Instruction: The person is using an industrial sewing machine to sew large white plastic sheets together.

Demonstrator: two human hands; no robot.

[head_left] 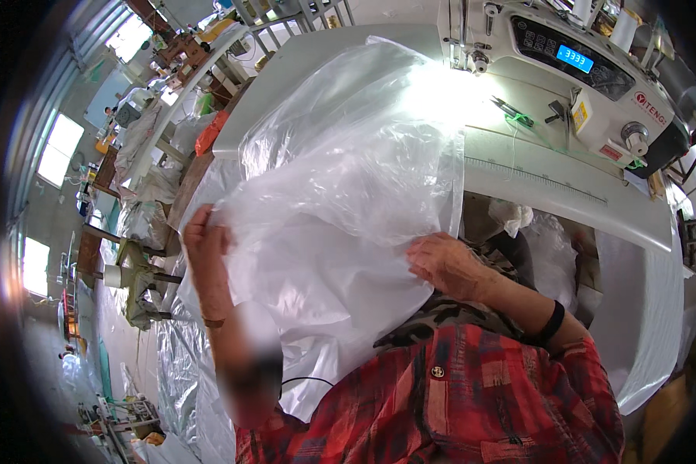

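A large clear plastic sheet [325, 170] lies crumpled over the sewing machine's table and drapes down toward my lap. Under it and nearer me spreads a smooth white sheet [325, 271]. At the left border of the plastic, my left hand [209, 240] is closed with its fingertips on the edge. My right hand [445, 264] pinches the sheet's right edge near my lap, fingers bent together. The sheet's far part reaches the brightly lit needle area of the sewing machine [580, 69].
Thread snips [512, 112] with a green grip lie on the machine bed, beyond a ruler strip [533, 178]. A stack of white sheets [642, 309] hangs at the right. Crumpled plastic [549, 247] sits below the table edge. At left stand a stool [137, 282] and a cluttered bench.
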